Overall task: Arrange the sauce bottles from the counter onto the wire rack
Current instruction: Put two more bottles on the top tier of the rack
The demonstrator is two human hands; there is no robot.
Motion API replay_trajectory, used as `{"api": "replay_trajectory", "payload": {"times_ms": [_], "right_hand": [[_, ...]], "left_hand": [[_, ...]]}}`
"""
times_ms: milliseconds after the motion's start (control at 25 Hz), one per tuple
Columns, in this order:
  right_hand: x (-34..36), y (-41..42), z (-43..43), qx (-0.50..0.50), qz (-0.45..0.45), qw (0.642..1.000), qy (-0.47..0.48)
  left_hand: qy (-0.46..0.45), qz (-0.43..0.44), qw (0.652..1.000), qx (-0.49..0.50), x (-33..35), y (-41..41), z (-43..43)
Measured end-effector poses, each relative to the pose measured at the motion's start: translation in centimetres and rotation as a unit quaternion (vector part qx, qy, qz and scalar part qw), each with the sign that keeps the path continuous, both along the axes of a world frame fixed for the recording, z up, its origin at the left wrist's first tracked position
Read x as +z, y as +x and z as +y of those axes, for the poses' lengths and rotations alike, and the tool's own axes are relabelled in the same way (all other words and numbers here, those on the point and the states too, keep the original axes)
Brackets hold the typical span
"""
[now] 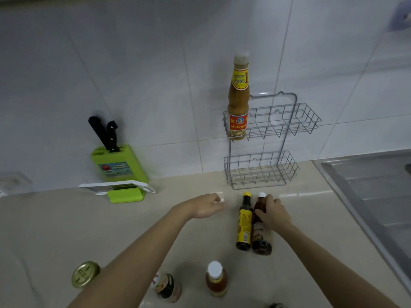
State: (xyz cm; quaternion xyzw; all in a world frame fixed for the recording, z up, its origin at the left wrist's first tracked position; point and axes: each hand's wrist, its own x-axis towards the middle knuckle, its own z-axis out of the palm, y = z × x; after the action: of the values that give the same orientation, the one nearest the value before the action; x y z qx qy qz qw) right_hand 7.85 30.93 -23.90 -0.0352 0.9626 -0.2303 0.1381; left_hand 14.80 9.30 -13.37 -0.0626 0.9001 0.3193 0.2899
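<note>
Right hand point(271, 213) fingers around bottle point(262, 225) neck

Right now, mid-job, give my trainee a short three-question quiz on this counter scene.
1. True or false: the wire rack's lower basket already holds a bottle.
2. Which bottle is the right hand gripping? A) yellow-capped dark bottle B) white-capped brown bottle C) orange bottle
3. Fill in: the tall orange sauce bottle stands at the ____ end of the upper basket.

Key: 1 false, the lower basket is empty; 2 B, fingers wrap its neck while the left hand hovers open; 3 left.
</note>
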Motion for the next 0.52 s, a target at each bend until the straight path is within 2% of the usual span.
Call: {"api": "replay_trajectory", "payload": {"times_ms": [240, 320, 520], "right_hand": [[-0.9, -2.8, -1.1, -0.089, -0.024, 0.993, -0.072], [-1.4, -3.6, -1.2, -0.107, -0.023, 0.990, -0.092], [-2.2, -5.2, -0.5, -0.113, -0.096, 0.980, -0.131]], "left_hand": [[-0.035, -0.006, 0.999, -0.028, -5.1, -5.6, 2.2], [-0.036, 0.001, 0.999, -0.010, -7.0, -7.3, 3.4], [-0.022, 0.040, 0.996, 0.076, -10.3, -10.1, 6.8]]}}
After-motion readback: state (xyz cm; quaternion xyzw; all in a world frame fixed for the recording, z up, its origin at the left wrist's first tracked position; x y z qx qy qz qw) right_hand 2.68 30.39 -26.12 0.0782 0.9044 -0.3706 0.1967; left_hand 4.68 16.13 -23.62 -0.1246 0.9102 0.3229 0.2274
